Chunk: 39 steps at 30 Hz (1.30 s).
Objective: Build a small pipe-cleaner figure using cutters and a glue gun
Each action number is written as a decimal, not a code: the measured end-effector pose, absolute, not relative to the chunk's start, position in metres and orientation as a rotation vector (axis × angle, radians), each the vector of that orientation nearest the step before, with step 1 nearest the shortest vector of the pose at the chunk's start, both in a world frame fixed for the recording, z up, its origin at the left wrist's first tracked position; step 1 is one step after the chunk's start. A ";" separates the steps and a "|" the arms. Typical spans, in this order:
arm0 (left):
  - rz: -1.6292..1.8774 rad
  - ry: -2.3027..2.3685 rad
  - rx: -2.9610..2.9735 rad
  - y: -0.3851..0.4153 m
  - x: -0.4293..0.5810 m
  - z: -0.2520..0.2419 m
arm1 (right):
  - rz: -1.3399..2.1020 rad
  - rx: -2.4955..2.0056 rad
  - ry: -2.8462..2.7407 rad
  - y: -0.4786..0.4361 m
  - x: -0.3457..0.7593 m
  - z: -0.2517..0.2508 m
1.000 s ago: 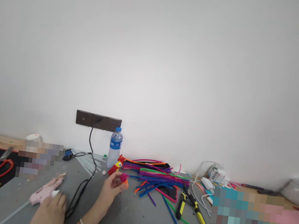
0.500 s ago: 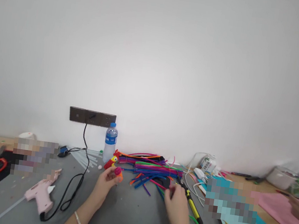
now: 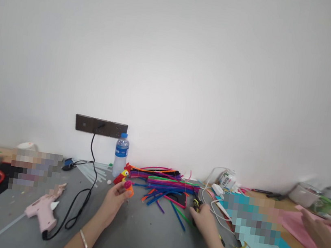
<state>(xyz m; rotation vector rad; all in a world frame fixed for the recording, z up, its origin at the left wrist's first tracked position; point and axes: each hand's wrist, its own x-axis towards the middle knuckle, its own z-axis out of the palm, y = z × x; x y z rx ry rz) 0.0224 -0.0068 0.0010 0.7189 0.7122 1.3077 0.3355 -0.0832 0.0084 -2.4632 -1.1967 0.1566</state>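
Note:
My left hand (image 3: pixel 112 204), a bracelet on its wrist, is raised over the grey table (image 3: pixel 136 243) with its fingers pinched on a small pink-and-orange craft piece (image 3: pixel 128 187). My right hand (image 3: pixel 205 223) lies further right with its fingers curled over a yellow-and-black hand tool (image 3: pixel 196 204). The tool's dark head pokes out past my fingertips. A pile of coloured pipe cleaners (image 3: pixel 163 181) lies just behind both hands. A small red bird figure (image 3: pixel 121 175) stands beside the pile.
A pink glue gun (image 3: pixel 43 213) lies at left, its black cord (image 3: pixel 80 206) running up to a wall socket strip (image 3: pixel 101 126). A water bottle (image 3: pixel 121 154) stands by the wall. Another person's hand (image 3: pixel 321 240) hovers over pink and blue sheets at right.
My right hand left the glue gun at the left, crossed to the right and closed over the yellow-and-black tool. My left hand kept the craft piece. Another person's hand came in from the right.

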 end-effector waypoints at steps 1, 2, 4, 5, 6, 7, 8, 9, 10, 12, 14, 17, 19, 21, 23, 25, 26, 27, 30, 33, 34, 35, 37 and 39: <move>1.289 0.692 0.705 -0.008 0.022 0.002 | 0.155 -2.449 -1.181 -0.087 0.338 0.008; 1.266 0.665 0.694 -0.008 0.022 0.003 | 0.149 -2.428 -1.159 -0.093 0.339 0.007; 1.219 0.604 0.688 -0.010 0.022 0.005 | 0.100 -2.335 -1.068 -0.105 0.335 0.005; 1.200 0.575 0.689 -0.011 0.022 0.006 | 0.068 -2.263 -1.007 -0.111 0.331 0.005; 1.184 0.549 0.688 -0.012 0.021 0.006 | 0.033 -2.188 -0.947 -0.118 0.326 0.006; 1.171 0.529 0.684 -0.013 0.021 0.007 | 0.009 -2.120 -0.895 -0.123 0.320 0.008; 1.160 0.515 0.680 -0.014 0.021 0.008 | -0.016 -2.054 -0.853 -0.128 0.314 0.010; 1.148 0.503 0.675 -0.015 0.021 0.009 | -0.047 -1.988 -0.819 -0.132 0.309 0.013; 1.138 0.492 0.674 -0.016 0.021 0.009 | -0.071 -1.910 -0.809 -0.134 0.305 0.016; 1.123 0.469 0.679 -0.017 0.021 0.010 | -0.095 -1.717 -0.845 -0.135 0.298 0.022; 1.125 0.445 0.685 -0.017 0.021 0.009 | -0.087 -1.529 -0.904 -0.132 0.292 0.028; 1.129 0.432 0.694 -0.017 0.020 0.007 | -0.055 -1.379 -0.937 -0.128 0.280 0.037; 1.124 0.441 0.696 -0.017 0.020 0.007 | 0.027 -1.333 -0.965 -0.129 0.268 0.043; 1.121 0.447 0.697 -0.018 0.019 0.008 | 0.196 -1.286 -1.033 -0.132 0.254 0.046; 1.117 0.447 0.703 -0.019 0.019 0.010 | 0.334 -1.269 -1.119 -0.135 0.239 0.046; 1.107 0.446 0.713 -0.020 0.018 0.012 | 0.323 -1.305 -1.227 -0.137 0.225 0.040; 1.105 0.444 0.717 -0.021 0.018 0.013 | 0.287 -1.337 -1.285 -0.138 0.219 0.035; 1.106 0.441 0.720 -0.021 0.017 0.014 | 0.255 -1.366 -1.343 -0.138 0.214 0.029; 1.105 0.436 0.723 -0.022 0.017 0.015 | 0.201 -1.399 -1.492 -0.137 0.203 0.009; 1.084 0.435 0.708 -0.022 0.017 0.014 | 0.188 -1.391 -1.600 -0.136 0.195 -0.004; 1.079 0.431 0.704 -0.023 0.017 0.014 | 0.183 -1.386 -1.623 -0.135 0.194 -0.007; 1.080 0.425 0.703 -0.023 0.017 0.014 | 0.173 -1.377 -1.642 -0.134 0.192 -0.009; 1.090 0.411 0.713 -0.022 0.018 0.013 | 0.148 -1.357 -1.671 -0.132 0.189 -0.010; 1.098 0.401 0.726 -0.022 0.018 0.013 | 0.124 -1.341 -1.691 -0.130 0.187 -0.011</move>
